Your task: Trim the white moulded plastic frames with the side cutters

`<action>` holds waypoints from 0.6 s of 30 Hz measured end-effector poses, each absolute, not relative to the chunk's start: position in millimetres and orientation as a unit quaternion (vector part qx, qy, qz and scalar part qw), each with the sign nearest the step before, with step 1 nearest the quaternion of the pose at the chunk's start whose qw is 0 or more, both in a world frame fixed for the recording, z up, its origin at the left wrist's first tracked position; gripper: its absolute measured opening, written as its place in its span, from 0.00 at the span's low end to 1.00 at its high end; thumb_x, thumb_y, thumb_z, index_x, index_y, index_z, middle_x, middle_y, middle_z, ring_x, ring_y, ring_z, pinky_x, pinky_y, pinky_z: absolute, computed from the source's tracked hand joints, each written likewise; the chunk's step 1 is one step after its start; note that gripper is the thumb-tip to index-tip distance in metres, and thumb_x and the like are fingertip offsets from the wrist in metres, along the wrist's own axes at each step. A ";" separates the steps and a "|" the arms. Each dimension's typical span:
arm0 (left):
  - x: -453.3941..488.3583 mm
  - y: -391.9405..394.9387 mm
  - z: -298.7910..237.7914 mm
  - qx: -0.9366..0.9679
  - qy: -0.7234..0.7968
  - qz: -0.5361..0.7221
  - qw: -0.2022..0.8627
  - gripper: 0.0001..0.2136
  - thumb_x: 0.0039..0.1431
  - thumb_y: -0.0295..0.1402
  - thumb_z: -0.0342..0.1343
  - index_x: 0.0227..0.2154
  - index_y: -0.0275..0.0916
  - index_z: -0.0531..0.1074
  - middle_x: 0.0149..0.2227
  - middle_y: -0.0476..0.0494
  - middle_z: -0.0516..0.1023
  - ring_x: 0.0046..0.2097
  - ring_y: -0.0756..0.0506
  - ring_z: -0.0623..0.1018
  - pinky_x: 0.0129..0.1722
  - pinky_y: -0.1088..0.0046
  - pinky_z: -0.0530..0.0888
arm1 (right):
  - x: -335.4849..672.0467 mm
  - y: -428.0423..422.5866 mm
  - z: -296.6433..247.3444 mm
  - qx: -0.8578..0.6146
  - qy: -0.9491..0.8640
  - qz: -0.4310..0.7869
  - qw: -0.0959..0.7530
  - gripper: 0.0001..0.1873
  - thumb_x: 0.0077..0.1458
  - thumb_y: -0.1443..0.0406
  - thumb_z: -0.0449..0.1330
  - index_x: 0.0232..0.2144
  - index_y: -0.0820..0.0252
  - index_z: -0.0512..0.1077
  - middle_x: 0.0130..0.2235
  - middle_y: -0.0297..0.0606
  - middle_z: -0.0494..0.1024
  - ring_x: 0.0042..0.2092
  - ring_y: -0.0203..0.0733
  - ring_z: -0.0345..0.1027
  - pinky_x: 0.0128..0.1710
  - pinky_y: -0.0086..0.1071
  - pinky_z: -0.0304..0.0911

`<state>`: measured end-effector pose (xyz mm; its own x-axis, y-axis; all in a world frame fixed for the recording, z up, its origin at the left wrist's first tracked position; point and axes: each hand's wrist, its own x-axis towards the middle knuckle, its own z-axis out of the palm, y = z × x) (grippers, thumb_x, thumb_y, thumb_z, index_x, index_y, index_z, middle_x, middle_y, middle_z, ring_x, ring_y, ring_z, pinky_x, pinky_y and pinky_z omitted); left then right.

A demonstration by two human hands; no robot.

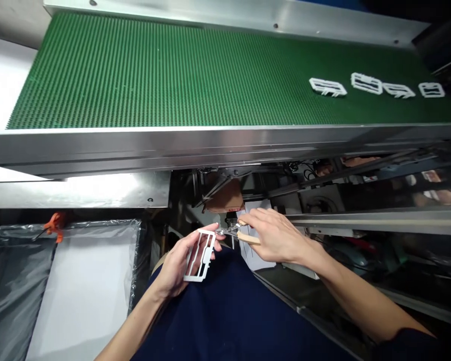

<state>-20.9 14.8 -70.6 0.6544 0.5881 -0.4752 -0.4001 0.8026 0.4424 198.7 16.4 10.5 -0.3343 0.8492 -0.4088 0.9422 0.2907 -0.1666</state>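
My left hand [178, 260] is closed around a white plastic frame [206, 258] with long slots, held tilted over my lap. In my right hand [281, 238] is a pair of nippers [248, 237] with pale handles, the fingers wrapped round them. The metal jaws of the nippers reach the upper corner of the frame, close to my left fingertips. Whether the jaws touch the plastic I cannot tell. Similar white plastic frames [327, 87] lie on the right part of the green conveyor belt [154, 75] in front of me.
A metal rail [225, 148] runs along the belt's near edge. At the lower left stands a plastic-lined bin [86, 286] with an orange clip [55, 225] on its rim. Metal bars [379, 220] and machine parts fill the right side below the belt.
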 end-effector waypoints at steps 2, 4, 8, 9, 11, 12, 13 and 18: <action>-23.6 18.5 -66.8 0.165 0.321 0.256 0.897 0.22 0.62 0.43 0.45 0.52 0.34 0.67 0.36 0.40 0.76 0.35 0.48 0.73 0.37 0.76 0.70 | 196.7 17.6 11.9 0.560 0.799 -0.181 0.125 0.12 0.53 0.63 0.53 0.41 0.57 0.66 0.34 0.35 0.69 0.36 0.39 0.60 0.36 0.32 0.50; -24.3 19.7 -64.8 0.175 0.324 0.241 0.898 0.23 0.62 0.45 0.44 0.52 0.34 0.67 0.35 0.40 0.76 0.33 0.48 0.73 0.35 0.77 0.69 | 195.4 17.3 12.6 0.555 0.804 -0.171 0.127 0.12 0.52 0.63 0.53 0.40 0.57 0.65 0.34 0.35 0.69 0.36 0.39 0.60 0.36 0.32 0.50; -20.2 20.8 -61.8 0.181 0.322 0.233 0.900 0.23 0.62 0.45 0.45 0.51 0.34 0.68 0.35 0.40 0.77 0.32 0.48 0.73 0.34 0.77 0.69 | 195.9 13.3 11.5 0.551 0.810 -0.162 0.122 0.12 0.51 0.63 0.53 0.40 0.58 0.65 0.34 0.35 0.69 0.36 0.39 0.61 0.36 0.32 0.50; -19.4 21.5 -61.2 0.181 0.325 0.231 0.899 0.23 0.62 0.45 0.45 0.51 0.34 0.69 0.34 0.40 0.77 0.32 0.48 0.73 0.33 0.77 0.69 | 196.5 12.7 11.1 0.550 0.810 -0.164 0.121 0.12 0.51 0.63 0.53 0.39 0.58 0.65 0.34 0.35 0.69 0.35 0.39 0.62 0.35 0.32 0.50; -19.9 22.9 -61.0 0.179 0.335 0.227 0.897 0.23 0.61 0.46 0.47 0.50 0.34 0.69 0.32 0.40 0.77 0.31 0.49 0.73 0.32 0.77 0.69 | 197.7 13.5 10.2 0.547 0.810 -0.172 0.120 0.10 0.51 0.63 0.53 0.38 0.57 0.65 0.33 0.35 0.70 0.34 0.39 0.63 0.34 0.32 0.50; -21.2 23.3 -61.6 0.178 0.339 0.226 0.895 0.23 0.60 0.46 0.48 0.50 0.34 0.70 0.32 0.40 0.77 0.31 0.49 0.73 0.31 0.77 0.69 | 198.2 14.9 9.9 0.547 0.810 -0.176 0.119 0.10 0.51 0.63 0.53 0.37 0.57 0.66 0.32 0.34 0.70 0.33 0.38 0.63 0.34 0.32 0.50; -22.9 23.5 -62.5 0.179 0.343 0.225 0.894 0.23 0.59 0.46 0.49 0.50 0.34 0.70 0.32 0.40 0.77 0.30 0.49 0.73 0.31 0.78 0.69 | 198.4 16.5 9.9 0.550 0.808 -0.178 0.118 0.09 0.50 0.63 0.53 0.36 0.57 0.66 0.32 0.34 0.71 0.33 0.38 0.63 0.32 0.32 0.50; -14.5 27.6 -67.1 0.172 0.384 0.166 0.892 0.28 0.51 0.51 0.55 0.48 0.35 0.71 0.36 0.37 0.78 0.30 0.46 0.74 0.30 0.72 0.72 | 192.5 9.5 19.7 0.594 0.773 -0.195 0.111 0.10 0.45 0.62 0.57 0.33 0.55 0.67 0.31 0.32 0.73 0.31 0.38 0.67 0.26 0.29 0.47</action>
<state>-14.5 27.6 -67.1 0.6508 0.4276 -0.6274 -0.1639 0.8859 0.4339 192.5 9.5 19.7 -0.2702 0.8746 -0.4026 0.9609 0.2188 -0.1696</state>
